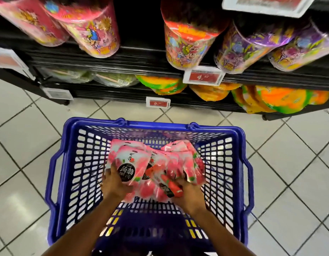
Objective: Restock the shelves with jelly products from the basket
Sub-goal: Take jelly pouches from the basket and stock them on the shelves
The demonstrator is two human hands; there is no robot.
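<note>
A blue plastic basket [71, 163] stands on the tiled floor below me, holding several pink jelly pouches [169, 159] in a loose pile. My left hand [114, 183] grips the bottom edge of the pink pouch with a black round label [129, 167] at the pile's left side. My right hand [189, 194] is down in the basket at the pile's right side, fingers curled round the lower ends of some pouches. The black shelf unit [141, 58] rises just beyond the basket.
The upper shelf holds large pink, orange and purple tubs [186, 43], lying tilted. The lowest shelf carries green and orange bags [278, 98]. Red price tags [203, 77] hang on the shelf edges. White floor tiles [21, 137] surround the basket.
</note>
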